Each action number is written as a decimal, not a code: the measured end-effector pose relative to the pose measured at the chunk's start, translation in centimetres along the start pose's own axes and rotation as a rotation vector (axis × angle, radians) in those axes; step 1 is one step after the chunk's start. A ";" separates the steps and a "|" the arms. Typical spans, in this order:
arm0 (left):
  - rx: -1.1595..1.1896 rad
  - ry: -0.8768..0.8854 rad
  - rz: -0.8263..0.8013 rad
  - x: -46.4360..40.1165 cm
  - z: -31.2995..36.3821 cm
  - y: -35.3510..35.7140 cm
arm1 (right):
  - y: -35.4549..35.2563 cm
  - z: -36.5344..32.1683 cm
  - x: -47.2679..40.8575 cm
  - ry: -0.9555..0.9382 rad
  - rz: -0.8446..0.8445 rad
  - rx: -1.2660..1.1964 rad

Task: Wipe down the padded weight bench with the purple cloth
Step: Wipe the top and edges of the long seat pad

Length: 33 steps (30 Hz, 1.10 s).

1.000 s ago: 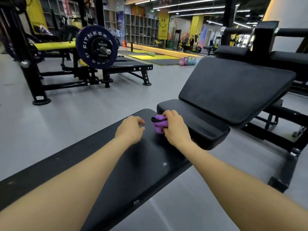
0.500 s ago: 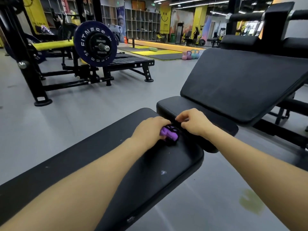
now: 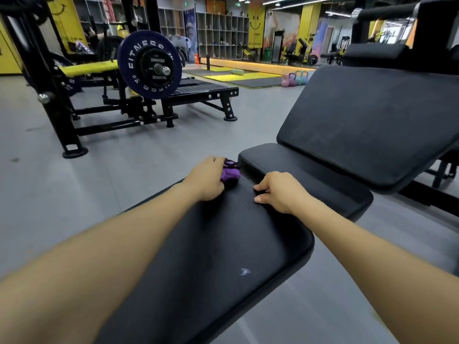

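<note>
Cloth (image 3: 230, 174) sits at far end of near table (image 3: 223, 244) pad, under left hand (image 3: 207, 178). Right hand (image 3: 280, 194) rests right of it, near the gap. Seat pad (image 3: 305, 175) lies just beyond, inclined backrest (image 3: 372, 120) behind it to the right. Barbell plate (image 3: 150, 64) and rack far left; kettlebells (image 3: 295, 79) far behind.

You are showing two bare forearms reaching in from the bottom edge, no sleeves showing, left hand (image 3: 207, 178) bare, right hand (image 3: 282, 196) bare, wrists and fingers (image 3: 260, 187) wearing nothing.
</note>
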<state>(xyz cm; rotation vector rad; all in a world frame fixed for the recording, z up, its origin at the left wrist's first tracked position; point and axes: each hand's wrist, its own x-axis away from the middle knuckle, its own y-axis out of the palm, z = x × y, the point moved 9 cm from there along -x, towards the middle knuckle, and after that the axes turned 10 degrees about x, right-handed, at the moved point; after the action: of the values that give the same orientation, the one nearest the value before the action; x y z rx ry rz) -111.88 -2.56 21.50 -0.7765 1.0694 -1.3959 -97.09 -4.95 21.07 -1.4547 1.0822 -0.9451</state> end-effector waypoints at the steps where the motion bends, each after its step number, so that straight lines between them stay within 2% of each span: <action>1: 0.082 0.002 -0.037 0.5 -0.1 -0.1 | 0.0 0.0 0.1 -0.002 -0.002 0.001; 4: 0.292 -0.068 -0.036 0.0 -0.2 -0.8 | -0.3 -0.1 0.2 -0.002 0.000 0.002; 9: 0.152 -0.084 0.005 -1.7 0.1 -1.0 | -0.1 -0.2 0.1 -0.008 -0.002 0.016; 15: 0.136 0.023 0.014 0.9 0.1 -1.1 | 0.1 -0.1 0.0 -0.024 -0.020 0.049; 23: 0.088 -0.004 0.126 -4.1 0.3 -0.8 | 0.9 0.3 -0.8 0.006 -0.017 0.030; 30: 0.162 0.152 0.057 1.3 0.1 -0.6 | 0.7 -0.7 0.8 -0.063 0.025 0.151; 33: 0.142 0.138 0.064 -0.2 0.3 -0.7 | 0.7 -1.3 1.5 -0.113 0.063 0.199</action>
<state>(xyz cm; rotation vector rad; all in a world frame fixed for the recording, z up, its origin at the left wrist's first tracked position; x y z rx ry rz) -111.88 -2.45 22.27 -0.5449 1.0784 -1.4697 -98.02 -6.76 20.61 -1.2879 0.9189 -0.8888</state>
